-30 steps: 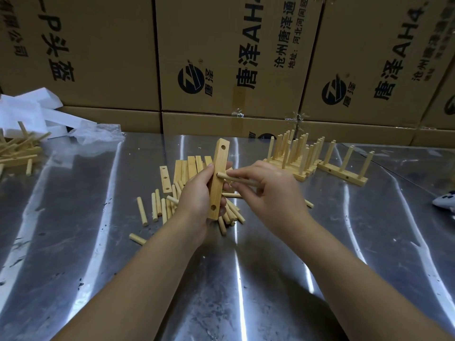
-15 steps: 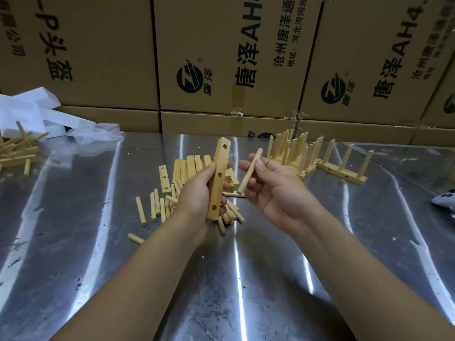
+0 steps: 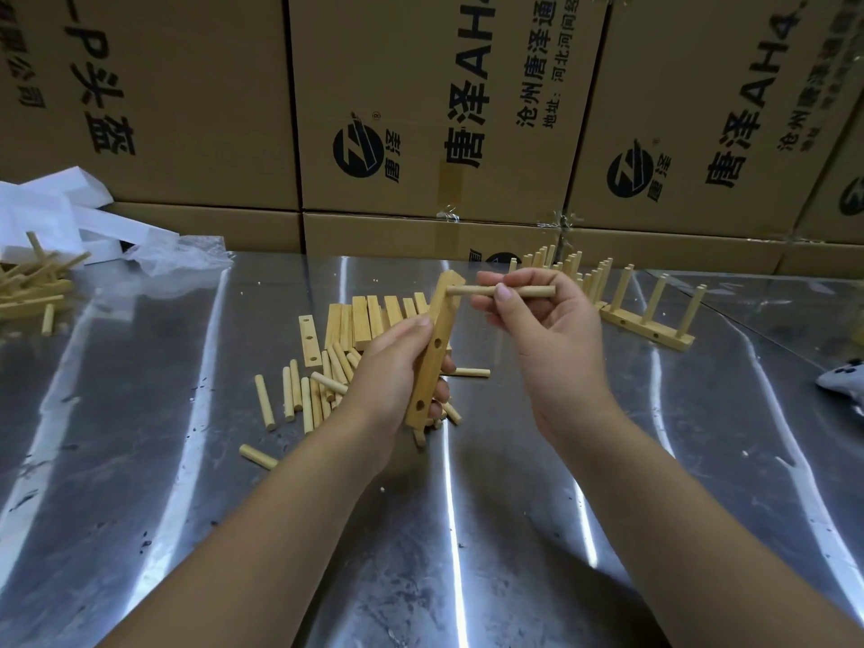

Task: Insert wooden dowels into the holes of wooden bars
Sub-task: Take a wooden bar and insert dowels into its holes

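My left hand (image 3: 392,367) grips a wooden bar (image 3: 432,353) and holds it nearly upright above the table; two empty holes show on its face. A wooden dowel (image 3: 523,291) lies level, pinched by my right hand (image 3: 542,339), its left end at the bar's top hole. Loose dowels (image 3: 308,395) lie scattered on the metal table behind my left hand, next to a row of plain bars (image 3: 369,320).
Finished bars with upright dowels (image 3: 650,315) stand at the back right, a denser group (image 3: 561,268) beside them. More wooden pieces (image 3: 32,287) and white packaging (image 3: 56,212) lie at the far left. Cardboard boxes (image 3: 421,109) wall off the back of the steel table (image 3: 467,530).
My right hand drew the dowel away from the bar's middle, tilted it up, then laid it level at the bar's top hole. The bar has leaned slightly.
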